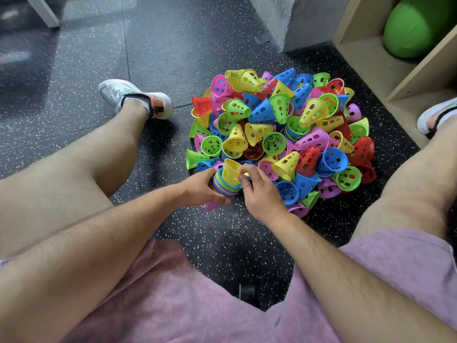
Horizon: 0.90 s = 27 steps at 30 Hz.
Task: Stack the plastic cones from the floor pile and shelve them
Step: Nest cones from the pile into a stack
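Observation:
A big pile of perforated plastic cones (284, 129) in yellow, green, blue, pink and red lies on the dark speckled floor between my legs. My left hand (202, 186) grips a short stack of nested cones (226, 186), its coloured rims showing. My right hand (259, 191) pinches a yellow cone (231, 170) by its rim, and that cone sits on top of the stack. A wooden shelf unit (385, 63) stands at the right, beyond the pile.
I sit on the floor with both legs spread, my left shoe (133, 97) to the left of the pile and my right shoe (437, 117) against the shelf. A green ball (418, 28) fills an upper shelf compartment. A grey pillar (291, 18) stands behind the pile.

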Each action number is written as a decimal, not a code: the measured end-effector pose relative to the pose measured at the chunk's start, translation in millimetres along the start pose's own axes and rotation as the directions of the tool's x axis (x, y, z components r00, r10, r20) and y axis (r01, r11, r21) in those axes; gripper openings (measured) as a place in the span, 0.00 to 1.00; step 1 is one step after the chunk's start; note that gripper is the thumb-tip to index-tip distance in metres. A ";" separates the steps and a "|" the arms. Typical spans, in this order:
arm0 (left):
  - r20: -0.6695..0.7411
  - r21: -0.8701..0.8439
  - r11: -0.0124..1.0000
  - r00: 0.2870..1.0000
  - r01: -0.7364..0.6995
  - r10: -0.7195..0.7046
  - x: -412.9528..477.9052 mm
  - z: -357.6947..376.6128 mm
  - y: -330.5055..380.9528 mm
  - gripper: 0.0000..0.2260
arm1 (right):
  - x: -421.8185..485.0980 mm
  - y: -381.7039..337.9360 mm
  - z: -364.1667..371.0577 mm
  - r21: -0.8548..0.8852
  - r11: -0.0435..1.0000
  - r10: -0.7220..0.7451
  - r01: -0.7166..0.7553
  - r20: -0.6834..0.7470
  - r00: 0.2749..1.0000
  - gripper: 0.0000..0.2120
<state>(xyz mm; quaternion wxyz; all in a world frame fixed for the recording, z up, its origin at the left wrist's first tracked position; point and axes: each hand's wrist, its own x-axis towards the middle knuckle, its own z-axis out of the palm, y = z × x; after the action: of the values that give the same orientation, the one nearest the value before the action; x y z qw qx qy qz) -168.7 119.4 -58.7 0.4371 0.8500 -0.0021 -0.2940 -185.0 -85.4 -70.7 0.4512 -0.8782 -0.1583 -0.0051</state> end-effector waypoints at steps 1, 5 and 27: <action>-0.002 0.000 1.000 1.000 -0.009 0.009 -1.0 -0.1 1.6 0.19 | -0.3 0.6 0.6 -0.015 1.000 0.004 -0.004 0.011 1.000 0.06; -0.004 0.013 1.000 1.000 -0.014 0.014 -3.1 -1.8 4.0 0.19 | -0.3 2.9 0.6 -0.047 0.998 0.040 -0.038 0.038 0.998 0.08; -0.027 0.286 0.931 0.973 0.228 -0.230 14.3 -29.0 -30.9 0.27 | 73.5 21.7 54.0 -0.694 0.719 0.177 0.052 0.256 0.950 0.20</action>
<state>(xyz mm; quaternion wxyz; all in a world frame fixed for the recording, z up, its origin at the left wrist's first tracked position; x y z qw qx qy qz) -150.2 156.3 -76.0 0.2719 0.8977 0.0527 -0.3426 -116.3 -34.2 -108.6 0.0602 -0.9776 -0.1822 0.0866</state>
